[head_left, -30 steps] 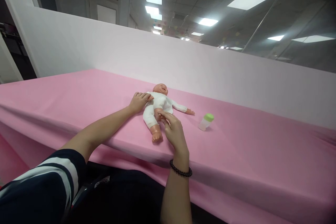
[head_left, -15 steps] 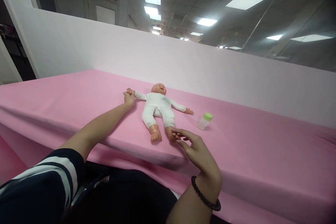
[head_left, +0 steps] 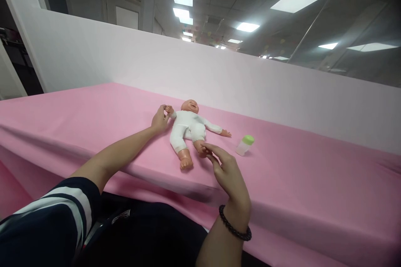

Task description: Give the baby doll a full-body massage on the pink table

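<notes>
A baby doll (head_left: 188, 124) in a white long-sleeved suit lies on its back on the pink table cover, its bare plastic head away from me. My left hand (head_left: 160, 120) pinches the small hand of the doll's arm on my side. My right hand (head_left: 226, 170) reaches in from the near edge, with its thumb and forefinger at the foot of the doll's right-hand leg in view. The other foot rests free. A small baby bottle (head_left: 245, 145) with a green cap stands upright just beyond my right fingers, untouched.
The pink-covered table (head_left: 78, 108) drapes over its near edge, and a white partition (head_left: 188, 62) runs along its far side. Glass panels and ceiling lights lie beyond. My striped sleeve (head_left: 46, 217) and a black beaded bracelet (head_left: 234, 224) are in view.
My left hand has drawn the doll's arm in from its outstretched position. My right hand has moved up the table, pushing that foot away from me so the leg bends a little.
</notes>
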The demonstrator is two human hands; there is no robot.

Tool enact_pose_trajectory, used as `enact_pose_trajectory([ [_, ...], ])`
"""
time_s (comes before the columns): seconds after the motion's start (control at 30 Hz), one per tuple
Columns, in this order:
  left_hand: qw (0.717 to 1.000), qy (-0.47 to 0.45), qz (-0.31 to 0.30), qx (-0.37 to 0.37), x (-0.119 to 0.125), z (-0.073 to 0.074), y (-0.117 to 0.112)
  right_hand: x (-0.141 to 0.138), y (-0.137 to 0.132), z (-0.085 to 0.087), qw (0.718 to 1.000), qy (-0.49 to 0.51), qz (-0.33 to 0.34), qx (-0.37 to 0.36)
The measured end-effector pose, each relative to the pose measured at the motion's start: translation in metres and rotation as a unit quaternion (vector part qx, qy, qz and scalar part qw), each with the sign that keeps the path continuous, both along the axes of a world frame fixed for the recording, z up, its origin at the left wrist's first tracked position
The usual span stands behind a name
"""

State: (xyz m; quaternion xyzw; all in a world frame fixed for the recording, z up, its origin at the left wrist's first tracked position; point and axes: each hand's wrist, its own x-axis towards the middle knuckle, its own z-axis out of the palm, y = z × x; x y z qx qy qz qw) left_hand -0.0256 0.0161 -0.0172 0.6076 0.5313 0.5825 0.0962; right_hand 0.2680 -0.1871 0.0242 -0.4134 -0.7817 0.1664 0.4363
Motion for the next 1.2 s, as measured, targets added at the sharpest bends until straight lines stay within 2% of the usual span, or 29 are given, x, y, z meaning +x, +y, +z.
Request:
enact_pose_trajectory([
  [0.07, 0.993, 0.117, -0.015, 0.024, 0.005, 0.001, -0.008, -0.013, 0.009, -0.001, 1.0, 0.007, 0.009, 0.021],
  [0.2, 0.962, 0.268, -0.024, 0.034, 0.01, 0.002, -0.015, -0.04, 0.027, -0.007, 0.999, 0.004, 0.013, 0.042],
  [0.3, 0.946, 0.319, -0.031, 0.042, 0.01, 0.002, -0.015, -0.054, 0.038, -0.013, 0.999, -0.001, 0.012, 0.053],
  [0.43, 0.941, 0.331, -0.05, 0.055, 0.008, 0.0, -0.013, -0.062, 0.047, -0.018, 0.998, 0.006, 0.01, 0.064],
  [0.5, 0.95, 0.3, -0.06, 0.057, 0.007, -0.001, -0.011, -0.062, 0.047, -0.018, 0.997, 0.009, 0.008, 0.071],
  [0.6, 0.984, 0.164, -0.06, 0.048, 0.003, -0.002, -0.004, -0.058, 0.038, -0.016, 0.997, 0.022, 0.011, 0.068],
  [0.7, 0.998, 0.041, -0.031, 0.036, -0.006, -0.002, 0.008, -0.045, 0.023, -0.009, 0.998, 0.037, 0.009, 0.047],
  [0.77, 0.998, -0.055, -0.006, 0.003, -0.013, -0.002, 0.016, -0.033, 0.012, -0.005, 0.999, 0.034, 0.0, 0.03],
  [0.87, 0.976, -0.204, 0.024, -0.071, -0.021, 0.0, 0.025, -0.012, -0.003, 0.001, 1.0, 0.006, -0.007, 0.004],
  [1.07, 0.949, -0.278, 0.054, -0.138, -0.026, 0.002, 0.031, 0.011, -0.019, 0.003, 0.996, -0.031, -0.002, -0.088],
  [1.2, 0.952, -0.274, 0.048, -0.13, -0.021, 0.002, 0.028, 0.013, -0.017, -0.002, 0.989, -0.027, 0.03, -0.145],
])
